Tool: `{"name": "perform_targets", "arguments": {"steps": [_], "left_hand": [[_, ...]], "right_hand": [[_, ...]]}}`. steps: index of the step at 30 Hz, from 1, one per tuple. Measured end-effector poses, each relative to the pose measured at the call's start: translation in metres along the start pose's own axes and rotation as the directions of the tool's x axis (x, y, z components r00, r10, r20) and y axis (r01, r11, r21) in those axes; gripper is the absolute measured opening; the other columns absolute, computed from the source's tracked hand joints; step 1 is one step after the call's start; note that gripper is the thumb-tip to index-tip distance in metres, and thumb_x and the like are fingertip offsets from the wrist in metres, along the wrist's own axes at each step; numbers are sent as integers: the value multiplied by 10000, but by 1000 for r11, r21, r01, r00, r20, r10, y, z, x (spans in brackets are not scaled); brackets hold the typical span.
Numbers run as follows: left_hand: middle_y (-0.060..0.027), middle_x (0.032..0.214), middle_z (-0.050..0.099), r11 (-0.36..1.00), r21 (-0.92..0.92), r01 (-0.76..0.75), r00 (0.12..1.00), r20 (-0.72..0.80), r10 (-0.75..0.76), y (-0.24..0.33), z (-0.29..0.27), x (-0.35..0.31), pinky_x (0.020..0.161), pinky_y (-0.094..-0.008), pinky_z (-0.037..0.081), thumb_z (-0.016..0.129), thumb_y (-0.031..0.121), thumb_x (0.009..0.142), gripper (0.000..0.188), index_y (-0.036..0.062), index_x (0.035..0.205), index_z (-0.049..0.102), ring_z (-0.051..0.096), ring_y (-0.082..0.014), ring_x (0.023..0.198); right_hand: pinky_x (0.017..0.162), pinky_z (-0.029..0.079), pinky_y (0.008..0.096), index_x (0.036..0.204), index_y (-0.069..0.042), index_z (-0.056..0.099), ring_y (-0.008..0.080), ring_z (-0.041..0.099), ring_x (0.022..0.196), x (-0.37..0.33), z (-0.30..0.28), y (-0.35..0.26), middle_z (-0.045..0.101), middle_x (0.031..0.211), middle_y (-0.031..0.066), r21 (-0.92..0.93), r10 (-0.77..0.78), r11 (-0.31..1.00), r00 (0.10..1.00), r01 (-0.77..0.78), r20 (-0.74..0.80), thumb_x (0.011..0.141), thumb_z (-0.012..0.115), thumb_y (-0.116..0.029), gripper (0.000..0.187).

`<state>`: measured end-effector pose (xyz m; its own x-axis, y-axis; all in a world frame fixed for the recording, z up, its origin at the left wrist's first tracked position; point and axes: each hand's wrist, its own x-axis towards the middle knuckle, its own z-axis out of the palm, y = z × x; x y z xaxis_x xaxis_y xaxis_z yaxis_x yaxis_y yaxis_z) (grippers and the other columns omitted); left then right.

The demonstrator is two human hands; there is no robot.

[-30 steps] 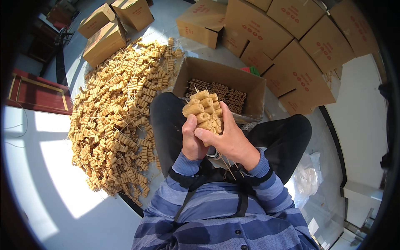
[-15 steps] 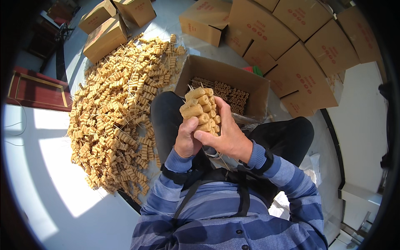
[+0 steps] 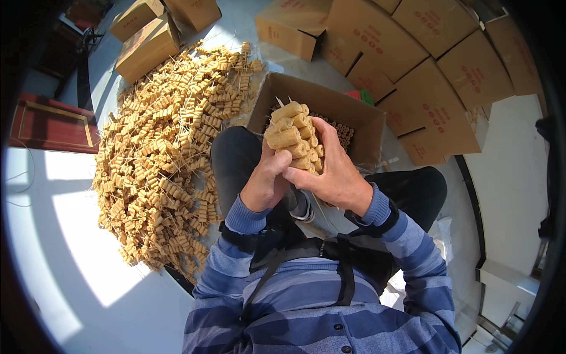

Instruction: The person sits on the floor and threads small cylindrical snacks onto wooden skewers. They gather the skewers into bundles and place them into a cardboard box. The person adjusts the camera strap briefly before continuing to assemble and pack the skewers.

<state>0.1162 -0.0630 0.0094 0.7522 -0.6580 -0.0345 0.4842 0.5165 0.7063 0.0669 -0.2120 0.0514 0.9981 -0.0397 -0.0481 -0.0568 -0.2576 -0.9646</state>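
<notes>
Between both palms I grip a bundle of skewered tan rolls [image 3: 293,134], stacked in a block with a few stick tips poking out at the top. My left hand [image 3: 266,179] wraps its left side, thumb along the lower edge. Around the right side curls my right hand [image 3: 336,171], its thumb meeting the left one below the rolls. Just beyond the bundle stands an open cardboard box [image 3: 365,133], with rows of similar rolls [image 3: 341,131] inside, partly hidden by the bundle and my hand.
A large heap of skewered rolls [image 3: 159,171] covers the floor at my left. Cardboard boxes [image 3: 147,50] stand behind it, and more boxes [image 3: 436,112] are stacked at the far right. A dark red panel [image 3: 54,125] lies at the far left.
Both hands have moved the bundle slightly right and forward, so it now covers more of the rolls in the box. The grip stays closed.
</notes>
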Motion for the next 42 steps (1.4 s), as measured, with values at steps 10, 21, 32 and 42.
{"name": "perform_targets", "arguments": {"steps": [10, 21, 32, 42], "left_hand": [[-171, 1587, 289, 919, 247, -306, 893, -260, 367, 75, -69, 0, 1190, -496, 277, 537, 564, 961, 895, 49, 1593, 167, 348, -322, 1438], [-211, 1583, 289, 779, 626, -37, 911, -299, 283, 48, -101, -4, 1089, -413, 349, 703, 416, 902, 981, -13, 1584, 143, 449, -304, 1335], [-208, 1348, 567, 677, 722, 143, 828, -462, 318, 44, -127, 5, 940, -355, 458, 545, 222, 808, 705, -41, 1449, 419, 601, -271, 1150], [-195, 1221, 624, 649, 753, 110, 818, -439, 371, 43, -129, 3, 836, -328, 477, 662, 272, 928, 508, -24, 1325, 550, 607, -251, 1055]], "right_hand": [[1041, 476, 328, 1428, 84, 232, 219, 542, 1214, 64, -64, 57, 492, 1316, 193, -83, 150, 985, 989, -149, -1, 792, 836, -213, 925], [1096, 432, 404, 1413, 101, 324, 420, 519, 1253, 157, -15, 233, 495, 1300, 326, -448, 338, 870, 910, -205, 240, 720, 843, -342, 972], [1168, 283, 522, 1473, -24, 334, 421, 417, 1345, 173, 43, 307, 449, 1403, 261, -694, 387, 715, 878, -91, 283, 702, 817, -409, 987], [1183, 257, 523, 1501, -23, 327, 402, 359, 1407, 170, 44, 305, 388, 1498, 251, -630, 325, 775, 885, -47, 334, 743, 805, -453, 994]]}}
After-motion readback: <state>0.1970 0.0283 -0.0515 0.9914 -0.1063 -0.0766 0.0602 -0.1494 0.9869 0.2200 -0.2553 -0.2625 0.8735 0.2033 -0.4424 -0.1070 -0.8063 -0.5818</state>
